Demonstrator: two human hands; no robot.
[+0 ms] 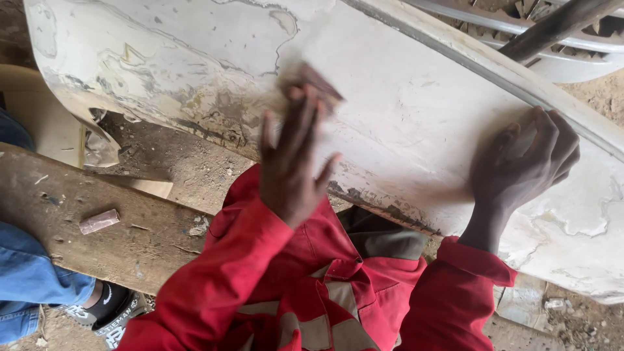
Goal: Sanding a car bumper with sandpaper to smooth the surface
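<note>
I am sanding: my left hand [294, 162] presses a sanding pad [311, 81] flat on the white body panel [416, 110] lying across my lap, grip closed on it. Right hand [523, 159] braces the panel, fingers spread. Next stroke needs even pressure.

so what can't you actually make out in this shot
- Sanding piece under the left hand: head view, motion-blurred and mostly covered by fingers.
- White panel: cut off by the top, left and right edges.
- Right hand: fingertips curl out of sight.
- Person in jeans: cut off at the left edge.
</note>
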